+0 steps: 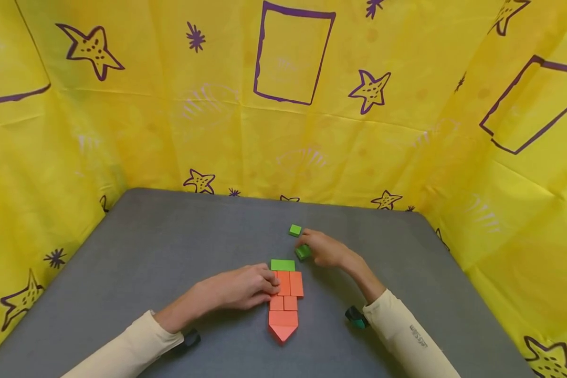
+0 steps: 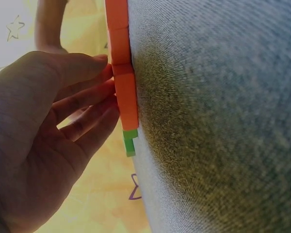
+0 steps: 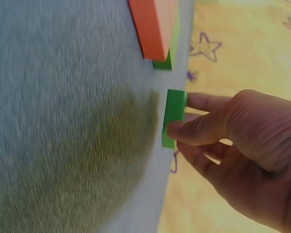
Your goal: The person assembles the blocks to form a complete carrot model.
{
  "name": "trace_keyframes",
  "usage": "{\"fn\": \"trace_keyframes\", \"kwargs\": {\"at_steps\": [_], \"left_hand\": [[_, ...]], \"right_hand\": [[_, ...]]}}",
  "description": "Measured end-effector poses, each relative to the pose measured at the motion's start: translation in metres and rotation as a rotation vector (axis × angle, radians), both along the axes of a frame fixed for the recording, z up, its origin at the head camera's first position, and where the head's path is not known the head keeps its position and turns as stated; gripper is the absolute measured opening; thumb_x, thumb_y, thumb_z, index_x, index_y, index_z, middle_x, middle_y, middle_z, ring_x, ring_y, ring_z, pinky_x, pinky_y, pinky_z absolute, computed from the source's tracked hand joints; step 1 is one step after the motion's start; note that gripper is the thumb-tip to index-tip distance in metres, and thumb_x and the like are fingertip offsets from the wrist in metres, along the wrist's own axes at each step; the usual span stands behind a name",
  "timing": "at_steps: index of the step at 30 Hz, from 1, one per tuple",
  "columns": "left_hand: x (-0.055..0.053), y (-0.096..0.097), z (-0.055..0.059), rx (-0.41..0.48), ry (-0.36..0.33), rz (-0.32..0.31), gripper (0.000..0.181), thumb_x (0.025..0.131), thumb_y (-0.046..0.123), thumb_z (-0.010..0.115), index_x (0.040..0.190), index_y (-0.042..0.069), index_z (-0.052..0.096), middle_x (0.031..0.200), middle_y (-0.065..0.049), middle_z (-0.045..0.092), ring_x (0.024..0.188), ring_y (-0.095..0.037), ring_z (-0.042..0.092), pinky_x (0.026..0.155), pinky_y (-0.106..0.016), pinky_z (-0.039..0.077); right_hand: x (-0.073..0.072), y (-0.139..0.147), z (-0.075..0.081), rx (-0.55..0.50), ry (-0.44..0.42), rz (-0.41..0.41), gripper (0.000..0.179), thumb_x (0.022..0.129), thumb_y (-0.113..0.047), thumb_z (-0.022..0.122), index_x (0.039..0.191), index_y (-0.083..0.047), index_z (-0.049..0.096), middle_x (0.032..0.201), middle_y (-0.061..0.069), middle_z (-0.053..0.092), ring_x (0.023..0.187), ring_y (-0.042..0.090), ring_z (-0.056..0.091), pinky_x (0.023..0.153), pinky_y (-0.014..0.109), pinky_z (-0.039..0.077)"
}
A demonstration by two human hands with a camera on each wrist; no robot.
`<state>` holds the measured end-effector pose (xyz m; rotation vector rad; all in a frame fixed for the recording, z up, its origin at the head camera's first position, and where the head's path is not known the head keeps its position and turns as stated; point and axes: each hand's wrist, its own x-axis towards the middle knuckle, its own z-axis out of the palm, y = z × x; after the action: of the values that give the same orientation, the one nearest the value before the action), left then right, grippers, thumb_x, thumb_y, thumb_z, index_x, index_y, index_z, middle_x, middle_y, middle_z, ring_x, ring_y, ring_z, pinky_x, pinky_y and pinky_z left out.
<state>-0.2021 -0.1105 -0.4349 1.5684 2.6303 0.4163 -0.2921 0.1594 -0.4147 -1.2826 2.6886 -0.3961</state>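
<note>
Flat orange blocks [image 1: 296, 284] lie edge to edge in a column on the grey surface, with an orange triangular block [image 1: 283, 332] at the near end. A green rectangular block [image 1: 282, 264] caps the far end. My left hand [image 1: 245, 286] rests its fingertips on the left side of the orange blocks; in the left wrist view its fingers are nearly straight against an orange block [image 2: 126, 94]. To the right of the column's far end, my right hand [image 1: 325, 249] pinches a green block [image 3: 174, 109] between thumb and fingers. Just beyond it lies a small green block [image 1: 295, 230].
The grey padded surface [image 1: 193, 226] spreads around the blocks. Yellow fabric walls [image 1: 302, 142] with purple drawings enclose its back and sides. A dark wrist device [image 1: 356, 317] shows beside the right sleeve, another dark one [image 1: 189, 340] by the left sleeve.
</note>
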Motion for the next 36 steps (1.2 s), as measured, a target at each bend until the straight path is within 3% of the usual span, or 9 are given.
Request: {"fn": "trace_keyframes", "kwargs": {"at_steps": [5, 17, 29, 32, 36], "left_hand": [[0.001, -0.001, 0.001, 0.009, 0.027, -0.011, 0.024, 0.101, 0.019, 0.07, 0.123, 0.014, 0.079, 0.125, 0.001, 0.075, 0.108, -0.013, 0.064, 0.095, -0.023, 0.057], [0.0, -0.001, -0.002, -0.004, 0.016, -0.005, 0.024, 0.1, 0.019, 0.07, 0.123, 0.015, 0.079, 0.126, 0.003, 0.075, 0.107, -0.011, 0.062, 0.094, -0.021, 0.056], [0.002, 0.0, 0.0, 0.0, 0.03, 0.0, 0.022, 0.101, 0.02, 0.07, 0.12, 0.015, 0.08, 0.123, 0.004, 0.075, 0.106, -0.011, 0.061, 0.094, -0.022, 0.056], [0.002, -0.001, 0.0, 0.01, 0.038, -0.006, 0.02, 0.101, 0.019, 0.07, 0.118, 0.015, 0.08, 0.121, 0.004, 0.075, 0.104, -0.011, 0.061, 0.092, -0.022, 0.055], [0.002, -0.002, -0.001, 0.008, 0.037, -0.004, 0.02, 0.101, 0.018, 0.07, 0.118, 0.015, 0.08, 0.122, 0.003, 0.075, 0.104, -0.011, 0.061, 0.092, -0.022, 0.055]], "right_hand": [[0.006, -0.009, -0.001, -0.002, -0.001, 0.057, 0.042, 0.081, 0.025, 0.064, 0.115, 0.001, 0.072, 0.113, 0.015, 0.067, 0.105, 0.028, 0.064, 0.098, 0.045, 0.057], [0.006, -0.012, -0.005, 0.042, -0.066, 0.007, 0.036, 0.091, 0.013, 0.065, 0.123, -0.001, 0.073, 0.116, 0.015, 0.067, 0.104, 0.027, 0.061, 0.096, 0.044, 0.056], [0.009, -0.012, -0.003, 0.055, -0.053, 0.023, 0.035, 0.093, 0.009, 0.064, 0.125, -0.001, 0.072, 0.118, 0.015, 0.067, 0.106, 0.027, 0.062, 0.096, 0.042, 0.056], [0.006, -0.012, -0.004, -0.005, -0.05, -0.043, 0.032, 0.094, 0.009, 0.059, 0.121, -0.001, 0.074, 0.115, 0.015, 0.069, 0.102, 0.026, 0.063, 0.09, 0.041, 0.057], [-0.006, -0.014, -0.008, -0.119, -0.019, -0.237, 0.032, 0.095, 0.008, 0.051, 0.122, 0.006, 0.07, 0.116, 0.022, 0.069, 0.105, 0.033, 0.067, 0.09, 0.047, 0.059]]}}
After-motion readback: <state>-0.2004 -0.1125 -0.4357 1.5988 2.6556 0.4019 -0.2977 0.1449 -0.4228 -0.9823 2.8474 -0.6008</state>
